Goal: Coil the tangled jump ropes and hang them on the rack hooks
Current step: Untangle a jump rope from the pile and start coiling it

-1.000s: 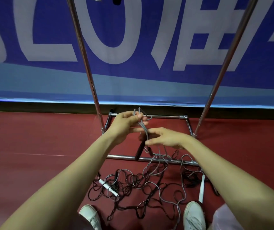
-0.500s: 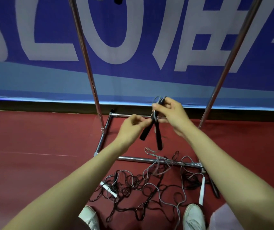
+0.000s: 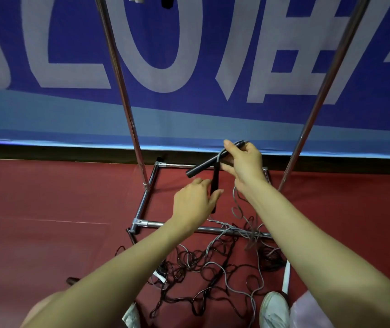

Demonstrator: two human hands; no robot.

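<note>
Right hand point(image 3: 244, 162) clasps one black handle point(image 3: 201, 168); left hand point(image 3: 192, 202) pinches the second handle point(image 3: 214, 179), evidently pairing them before coiling.

On the blue wall banner point(image 3: 152, 31) I read big pale letters, cropped at the top: an L and an O. The rest I cannot make out.

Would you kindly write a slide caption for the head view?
Right hand holds two black jump-rope handles; left hand grips the hanging one above tangled ropes by the rack base.
</note>
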